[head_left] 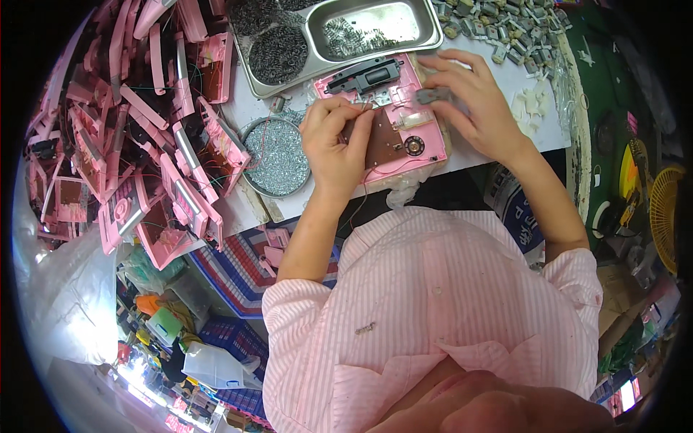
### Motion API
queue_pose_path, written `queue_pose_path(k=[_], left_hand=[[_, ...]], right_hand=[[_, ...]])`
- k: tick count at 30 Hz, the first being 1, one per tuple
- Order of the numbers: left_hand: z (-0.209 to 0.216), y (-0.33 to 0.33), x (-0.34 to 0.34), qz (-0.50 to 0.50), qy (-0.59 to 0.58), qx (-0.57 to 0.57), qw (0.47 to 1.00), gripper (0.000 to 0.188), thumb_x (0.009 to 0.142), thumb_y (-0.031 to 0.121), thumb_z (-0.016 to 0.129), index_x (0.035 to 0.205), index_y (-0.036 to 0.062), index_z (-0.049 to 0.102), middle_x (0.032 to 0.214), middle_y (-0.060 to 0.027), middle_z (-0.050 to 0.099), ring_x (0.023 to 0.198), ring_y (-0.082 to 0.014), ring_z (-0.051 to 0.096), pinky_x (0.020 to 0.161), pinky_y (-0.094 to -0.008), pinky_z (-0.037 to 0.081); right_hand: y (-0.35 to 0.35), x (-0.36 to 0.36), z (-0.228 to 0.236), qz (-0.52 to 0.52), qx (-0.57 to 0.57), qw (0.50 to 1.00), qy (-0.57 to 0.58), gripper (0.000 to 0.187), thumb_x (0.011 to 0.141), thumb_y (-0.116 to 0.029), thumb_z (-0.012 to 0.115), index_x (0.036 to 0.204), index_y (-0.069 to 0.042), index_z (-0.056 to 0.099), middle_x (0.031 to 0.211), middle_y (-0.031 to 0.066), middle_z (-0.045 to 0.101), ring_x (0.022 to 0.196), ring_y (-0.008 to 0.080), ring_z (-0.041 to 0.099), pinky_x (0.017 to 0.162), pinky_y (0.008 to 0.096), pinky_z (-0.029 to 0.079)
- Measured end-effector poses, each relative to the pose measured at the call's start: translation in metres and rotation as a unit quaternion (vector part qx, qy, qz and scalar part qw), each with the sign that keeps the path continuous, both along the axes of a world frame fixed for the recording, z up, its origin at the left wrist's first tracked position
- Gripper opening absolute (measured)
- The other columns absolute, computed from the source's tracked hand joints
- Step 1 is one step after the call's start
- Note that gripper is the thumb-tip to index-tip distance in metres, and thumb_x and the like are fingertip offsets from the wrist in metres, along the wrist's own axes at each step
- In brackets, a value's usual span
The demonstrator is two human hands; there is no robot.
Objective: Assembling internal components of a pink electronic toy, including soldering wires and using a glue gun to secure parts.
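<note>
A pink plastic housing (pixel 426 130) lies in front of me with its inside facing up. It carries a brown board (pixel 382 141), a small round speaker (pixel 414 146) and a black plastic part (pixel 367 76) at its far edge. My left hand (pixel 333 137) is over the housing's left side, thumb and fingers pinched together where a thin wire (pixel 367 106) shows at the tips. Between the thumb and fingers of my right hand (pixel 480 105) is a small grey motor (pixel 433 94), held at the housing's right edge.
Pink housings with trailing wires (pixel 137 144) are heaped at the left. A round tin of small metal pieces (pixel 276 189) stands beside my left hand. Behind is a metal tray (pixel 312 50) with springs and dark parts. Small motors (pixel 505 36) lie piled at the far right, near white scraps (pixel 533 102).
</note>
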State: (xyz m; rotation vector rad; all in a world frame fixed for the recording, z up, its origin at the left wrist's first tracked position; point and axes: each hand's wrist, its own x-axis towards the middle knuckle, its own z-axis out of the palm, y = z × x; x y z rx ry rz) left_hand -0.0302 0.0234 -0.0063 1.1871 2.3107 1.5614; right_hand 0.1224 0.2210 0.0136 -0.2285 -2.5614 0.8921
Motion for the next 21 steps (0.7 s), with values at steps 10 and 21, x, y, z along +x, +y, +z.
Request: queue_pose_path(k=[10, 21], left_hand=[[0.003, 0.007, -0.009, -0.028, 0.072, 0.033, 0.996, 0.007, 0.081, 0.005, 0.079, 0.086, 0.004, 0.075, 0.091, -0.0063, 0.073, 0.082, -0.0216, 0.066, 0.079, -0.0331, 0.048], [0.002, 0.017, -0.014, -0.044, 0.022, 0.027, 0.998, 0.006, 0.083, 0.012, 0.077, 0.085, 0.0069, 0.075, 0.081, -0.0051, 0.072, 0.075, -0.0224, 0.066, 0.077, -0.0345, 0.046]], right_hand=[[-0.003, -0.025, -0.005, -0.012, 0.093, 0.995, -0.045, 0.024, 0.082, -0.017, 0.077, 0.104, -0.011, 0.071, 0.15, 0.0067, 0.049, 0.135, 0.0397, 0.037, 0.112, 0.0475, 0.036], [-0.02, -0.042, 0.028, 0.0, 0.243, 0.965, -0.101, 0.017, 0.078, -0.011, 0.074, 0.093, -0.004, 0.07, 0.147, 0.0067, 0.053, 0.136, 0.0383, 0.042, 0.101, 0.0471, 0.046]])
